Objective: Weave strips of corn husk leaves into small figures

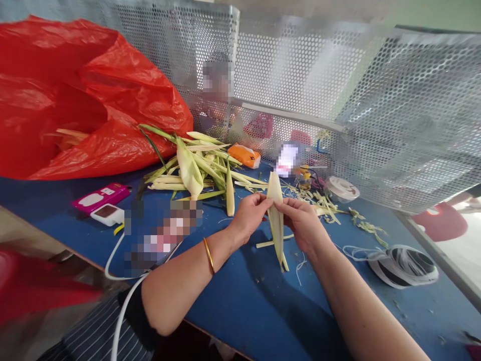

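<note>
Both hands hold one pale green husked stalk [277,220] upright over the blue table [244,301]. My left hand [248,215] pinches its upper edge from the left; a gold bangle sits on that wrist. My right hand [304,223] grips the same stalk from the right, fingers curled round it. Behind the hands lies a heap of peeled green husks and stalks [195,168]. Thin shreds [319,200] are scattered just past my right hand.
A big red plastic bag [75,100] fills the back left. A perforated metal screen [338,90] walls the far side. A pink power bank [100,196], white cable, orange device [244,155], white round lid [341,189] and a roll of striped tape [404,264] lie around.
</note>
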### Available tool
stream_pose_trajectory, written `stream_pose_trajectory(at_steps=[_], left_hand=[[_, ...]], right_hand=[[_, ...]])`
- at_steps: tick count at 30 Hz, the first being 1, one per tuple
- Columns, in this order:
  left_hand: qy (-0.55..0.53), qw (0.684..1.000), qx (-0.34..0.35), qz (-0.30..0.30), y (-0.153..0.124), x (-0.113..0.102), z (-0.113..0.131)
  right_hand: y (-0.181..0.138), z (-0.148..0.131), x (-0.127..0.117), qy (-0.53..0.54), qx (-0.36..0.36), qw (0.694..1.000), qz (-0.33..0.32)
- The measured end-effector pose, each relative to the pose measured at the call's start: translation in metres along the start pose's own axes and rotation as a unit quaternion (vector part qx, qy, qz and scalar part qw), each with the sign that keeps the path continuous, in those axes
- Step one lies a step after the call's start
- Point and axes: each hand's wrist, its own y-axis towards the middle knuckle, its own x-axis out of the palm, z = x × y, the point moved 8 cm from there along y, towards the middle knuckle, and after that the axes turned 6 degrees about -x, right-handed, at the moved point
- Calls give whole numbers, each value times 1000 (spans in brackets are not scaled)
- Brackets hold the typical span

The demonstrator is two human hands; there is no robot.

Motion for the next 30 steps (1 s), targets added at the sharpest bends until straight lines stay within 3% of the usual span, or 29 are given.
stream_pose_trajectory(at_steps=[10, 20, 22, 27, 30], left_hand=[[-55, 996, -29, -65, 2, 11, -8], [-136, 986, -71, -60, 0, 8, -8], [-142, 986, -78, -37, 2, 4, -9], [-103, 987, -68, 103, 8, -23, -12], [-91, 981, -79, 150, 9, -33, -15]], right_hand=[[-1, 4, 5, 69, 40, 997, -23], [0, -5, 6, 69, 45, 992, -94], [-1, -11, 3, 79, 38, 993, -81], [-6, -32, -3, 114, -12, 993, -38], [-12, -52, -10, 87, -66, 994, -21]])
